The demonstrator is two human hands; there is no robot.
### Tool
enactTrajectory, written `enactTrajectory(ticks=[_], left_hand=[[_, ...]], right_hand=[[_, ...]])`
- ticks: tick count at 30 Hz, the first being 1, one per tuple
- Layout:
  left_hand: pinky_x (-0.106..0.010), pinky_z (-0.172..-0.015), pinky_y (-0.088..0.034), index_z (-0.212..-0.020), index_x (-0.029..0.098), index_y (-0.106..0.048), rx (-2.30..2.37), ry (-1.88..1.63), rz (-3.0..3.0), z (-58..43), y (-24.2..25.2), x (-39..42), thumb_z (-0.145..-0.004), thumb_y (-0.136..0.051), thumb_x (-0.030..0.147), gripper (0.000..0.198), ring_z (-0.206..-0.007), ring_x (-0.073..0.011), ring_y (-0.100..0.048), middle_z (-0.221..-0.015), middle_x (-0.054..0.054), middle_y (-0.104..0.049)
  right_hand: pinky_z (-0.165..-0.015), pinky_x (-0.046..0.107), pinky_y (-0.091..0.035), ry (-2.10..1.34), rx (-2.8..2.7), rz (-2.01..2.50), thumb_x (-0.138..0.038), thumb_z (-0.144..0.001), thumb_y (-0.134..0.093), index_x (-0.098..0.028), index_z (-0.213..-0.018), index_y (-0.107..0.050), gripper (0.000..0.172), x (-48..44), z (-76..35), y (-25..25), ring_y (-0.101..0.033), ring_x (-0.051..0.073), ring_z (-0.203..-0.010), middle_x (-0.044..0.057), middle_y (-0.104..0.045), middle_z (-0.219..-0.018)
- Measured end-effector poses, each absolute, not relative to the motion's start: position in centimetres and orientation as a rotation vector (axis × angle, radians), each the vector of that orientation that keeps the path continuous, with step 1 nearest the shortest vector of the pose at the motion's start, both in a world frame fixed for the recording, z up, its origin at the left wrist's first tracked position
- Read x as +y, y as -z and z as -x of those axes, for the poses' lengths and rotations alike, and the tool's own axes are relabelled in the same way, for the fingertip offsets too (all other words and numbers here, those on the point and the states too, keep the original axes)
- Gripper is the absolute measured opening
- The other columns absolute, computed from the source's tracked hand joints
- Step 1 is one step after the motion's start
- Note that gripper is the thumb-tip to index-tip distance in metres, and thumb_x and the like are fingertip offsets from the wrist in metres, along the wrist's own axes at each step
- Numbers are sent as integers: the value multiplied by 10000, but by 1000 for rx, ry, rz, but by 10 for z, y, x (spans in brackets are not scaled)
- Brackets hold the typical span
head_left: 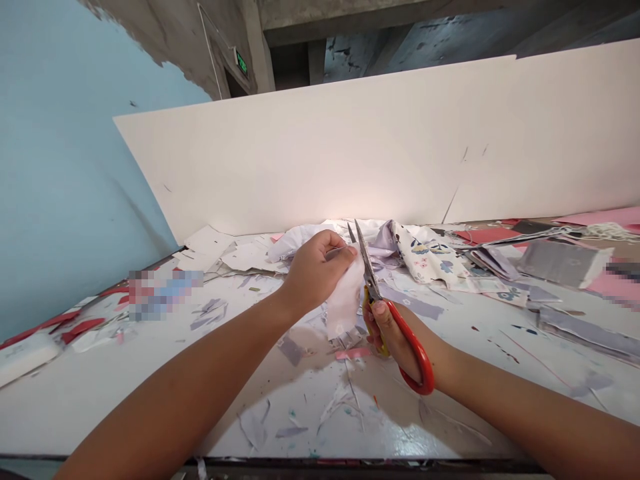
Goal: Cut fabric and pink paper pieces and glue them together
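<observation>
My left hand (320, 270) is closed in a pinch on a pale fabric strip (344, 300), which hangs down from the thumb and fingers above the table. My right hand (393, 330) grips scissors (415, 360) with one red handle and one yellow handle. Their blades point up and stand slightly apart, just right of the strip's top edge. Whether the blades touch the fabric I cannot tell. Behind my hands lies a heap of white and lilac cloth, with a flower-printed fabric piece (425, 253) at its right.
Fabric scraps and thread bits litter the white table (165, 400). Layered white pieces (255, 257) lie at the back left, and grey-lilac strips (590, 333) at the right. A tall white board (320, 153) stands along the back edge. A blue wall (65, 167) rises on the left.
</observation>
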State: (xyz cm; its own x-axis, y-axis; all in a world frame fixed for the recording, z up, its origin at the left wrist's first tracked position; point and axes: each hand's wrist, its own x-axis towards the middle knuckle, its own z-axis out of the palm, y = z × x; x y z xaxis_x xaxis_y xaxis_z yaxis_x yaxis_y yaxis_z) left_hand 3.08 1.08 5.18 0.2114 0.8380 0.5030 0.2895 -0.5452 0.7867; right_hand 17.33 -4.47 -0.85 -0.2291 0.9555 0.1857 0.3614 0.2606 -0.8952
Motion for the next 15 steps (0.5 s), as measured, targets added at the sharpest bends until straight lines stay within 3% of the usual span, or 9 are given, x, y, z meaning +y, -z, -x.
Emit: enactTrajectory(ticks=[9,15], left_hand=[[-178,-445,-294,-657,200,-455,1039,-1328,-1942,-31,-53,9,-709,-538,369,195,-448,-55,-358,-557,55,-470],[-173,-442,-293,-662,200,-458,1038,-1328,-1952,-31,-52,10,-716,-536,367,193,-455,-51,-360,-568,54,-473]], right_hand=[[-597,310,-475,-1087,-1665,1188,-639,-764,-304,-205,-593,-325,467,-46,-171,9,-329,83,-472,-58,-300,-559],[-598,322,-477,-1035,-1704,1220,-629,-781,-274,-206,-596,-322,464,-44,-173,12,-342,91,-473,-56,-302,-542]])
